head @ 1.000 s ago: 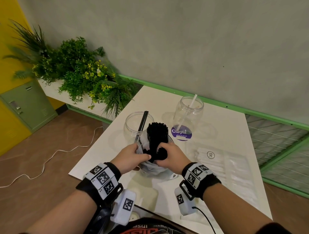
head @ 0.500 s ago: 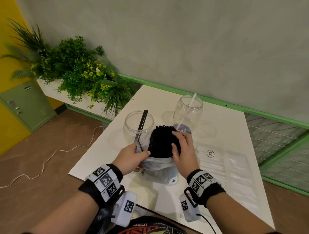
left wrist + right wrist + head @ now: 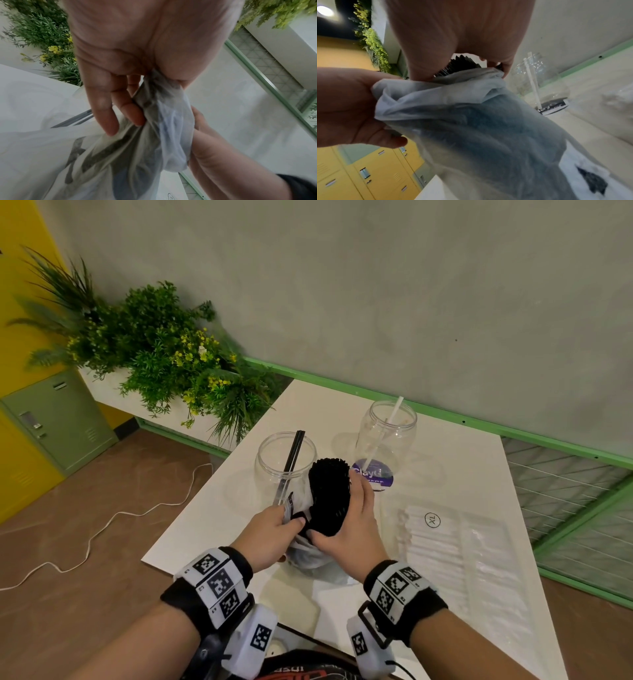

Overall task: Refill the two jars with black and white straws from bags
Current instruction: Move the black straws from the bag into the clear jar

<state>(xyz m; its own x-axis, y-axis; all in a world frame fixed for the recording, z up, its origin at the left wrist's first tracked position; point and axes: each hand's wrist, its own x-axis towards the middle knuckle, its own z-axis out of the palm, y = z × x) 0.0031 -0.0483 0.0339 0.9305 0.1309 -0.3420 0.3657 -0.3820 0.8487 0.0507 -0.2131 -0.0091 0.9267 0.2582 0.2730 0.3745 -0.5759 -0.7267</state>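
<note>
White worktop [image 3: 445, 460] by grey wall | R hand [image 3: 349, 529] now wraps black straws [image 3: 329, 494] from the side, fingers curled round bundle, vs half sec ago on top | L hand [image 3: 270, 534] fingers pinch bag [image 3: 308, 553] rim | straws half out, beside black jar [image 3: 286, 460] | lift next, prob.

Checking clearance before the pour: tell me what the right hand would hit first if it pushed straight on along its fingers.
Probably the white-straw jar: the right hand, gripping the black straws, points toward it, though depth is unclear.
</note>
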